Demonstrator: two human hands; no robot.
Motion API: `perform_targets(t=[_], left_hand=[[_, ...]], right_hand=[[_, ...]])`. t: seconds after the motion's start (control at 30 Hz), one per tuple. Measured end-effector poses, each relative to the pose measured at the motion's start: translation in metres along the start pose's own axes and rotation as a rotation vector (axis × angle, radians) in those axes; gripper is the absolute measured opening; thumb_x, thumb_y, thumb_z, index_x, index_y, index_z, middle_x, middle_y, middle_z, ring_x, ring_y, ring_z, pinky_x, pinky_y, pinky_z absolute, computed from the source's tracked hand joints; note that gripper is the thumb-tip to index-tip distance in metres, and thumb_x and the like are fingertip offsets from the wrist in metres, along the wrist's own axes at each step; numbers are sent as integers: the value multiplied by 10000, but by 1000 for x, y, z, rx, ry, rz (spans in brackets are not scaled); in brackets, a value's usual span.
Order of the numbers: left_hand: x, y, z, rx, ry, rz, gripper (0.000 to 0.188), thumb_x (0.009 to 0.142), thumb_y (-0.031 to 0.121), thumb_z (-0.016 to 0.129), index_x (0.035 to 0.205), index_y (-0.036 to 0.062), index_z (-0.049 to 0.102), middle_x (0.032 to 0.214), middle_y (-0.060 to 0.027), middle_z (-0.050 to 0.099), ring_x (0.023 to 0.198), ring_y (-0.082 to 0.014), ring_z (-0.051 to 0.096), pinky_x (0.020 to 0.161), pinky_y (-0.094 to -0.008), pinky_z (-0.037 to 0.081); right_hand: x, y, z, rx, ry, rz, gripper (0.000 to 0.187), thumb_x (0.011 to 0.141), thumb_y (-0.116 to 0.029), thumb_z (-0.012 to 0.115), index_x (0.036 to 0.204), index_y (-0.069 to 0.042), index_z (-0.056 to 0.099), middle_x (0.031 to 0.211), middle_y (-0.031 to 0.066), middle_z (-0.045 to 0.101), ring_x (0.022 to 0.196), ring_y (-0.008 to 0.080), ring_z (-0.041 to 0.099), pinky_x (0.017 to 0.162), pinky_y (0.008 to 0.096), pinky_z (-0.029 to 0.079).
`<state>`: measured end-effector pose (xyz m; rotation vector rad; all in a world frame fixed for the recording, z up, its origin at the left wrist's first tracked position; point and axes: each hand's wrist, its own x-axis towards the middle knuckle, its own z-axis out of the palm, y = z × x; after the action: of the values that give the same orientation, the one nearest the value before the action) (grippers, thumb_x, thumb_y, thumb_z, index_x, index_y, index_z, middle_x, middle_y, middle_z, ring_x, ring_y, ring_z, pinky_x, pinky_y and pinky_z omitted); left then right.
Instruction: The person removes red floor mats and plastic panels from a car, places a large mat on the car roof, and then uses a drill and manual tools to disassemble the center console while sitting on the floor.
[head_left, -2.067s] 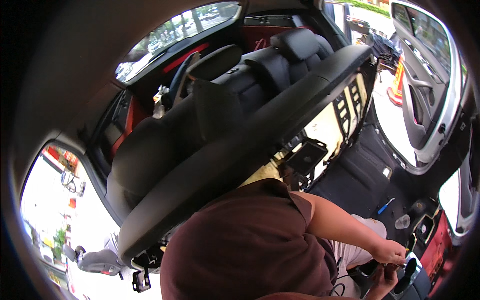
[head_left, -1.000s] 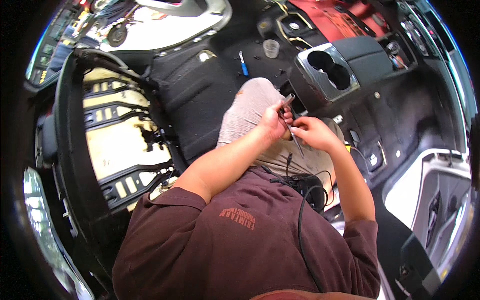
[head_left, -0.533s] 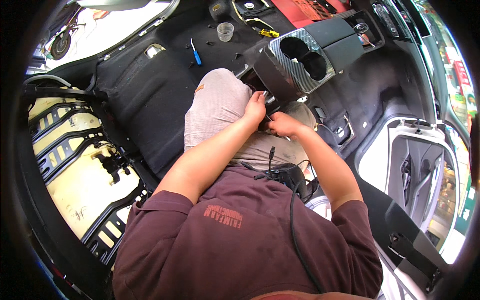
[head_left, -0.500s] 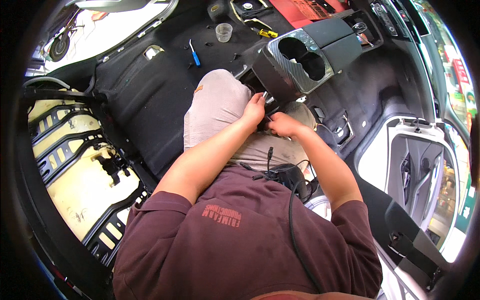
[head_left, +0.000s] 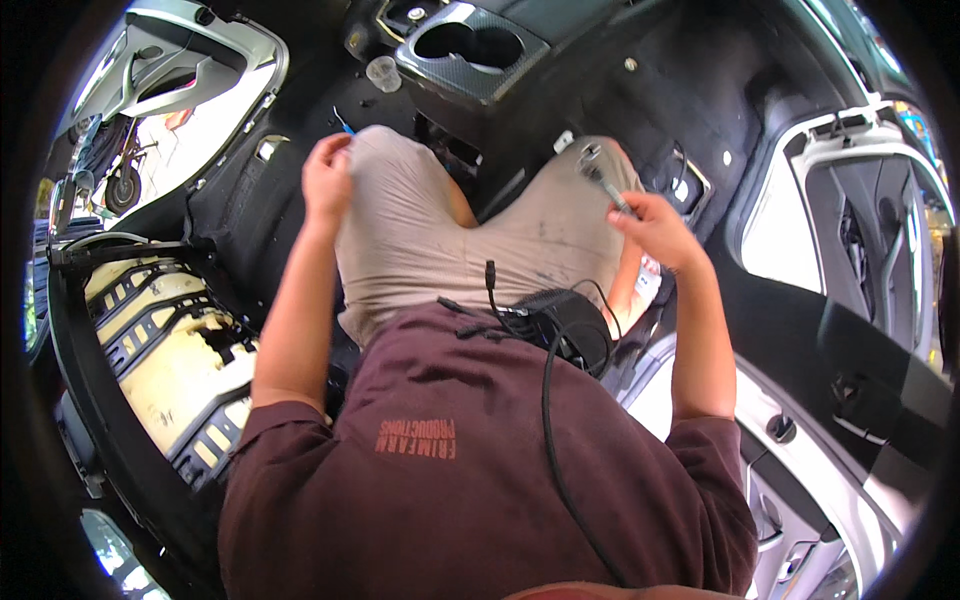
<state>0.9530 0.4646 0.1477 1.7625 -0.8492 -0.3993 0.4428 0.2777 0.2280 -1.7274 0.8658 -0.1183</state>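
Note:
My right hand (head_left: 652, 228) grips the handle end of a metal ratchet wrench (head_left: 606, 182). The wrench's round head points away from me, above my right knee. Beside my left knee is my left hand (head_left: 328, 180), its fingers loosely bent and apart, with nothing visible in them. Just beyond that hand lies a blue-handled hook tool (head_left: 346, 124), partly hidden by hand and knee. Ahead of my knees stands a centre console (head_left: 478, 84) with two cup holders.
A clear plastic cup (head_left: 383, 73) stands on the black carpet (head_left: 290, 215) left of the console. A metal-ribbed seat base (head_left: 180, 370) lies at left. Door openings flank me. A black cable (head_left: 548, 400) runs down my shirt from a pouch at my waist.
Both hands have moved apart from the console's near end, left hand to my left knee, right hand rightward with the wrench. The view has shifted, and the console now sits higher and further left.

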Motion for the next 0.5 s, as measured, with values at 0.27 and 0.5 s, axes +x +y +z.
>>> perform_targets(t=[0.27,0.5], left_hand=[[54,47,-61,-56,-202,-272,365,1058,308,614,1340,103,725,1270,-44,748,1178,-174,666,1037,-334,467],[68,20,-64,-347,-444,-770,626,1003,572,617,1418,106,660,1361,-90,712,1260,-257,636,1118,-415,462]], right_hand=[[-143,45,-34,191,501,120,119,1045,-150,651,1028,-42,696,690,-103,455,584,4,380,521,229,263],[-232,122,-13,196,579,120,72,1003,-100,689,1035,-48,727,717,-101,508,609,6,408,548,222,301]])
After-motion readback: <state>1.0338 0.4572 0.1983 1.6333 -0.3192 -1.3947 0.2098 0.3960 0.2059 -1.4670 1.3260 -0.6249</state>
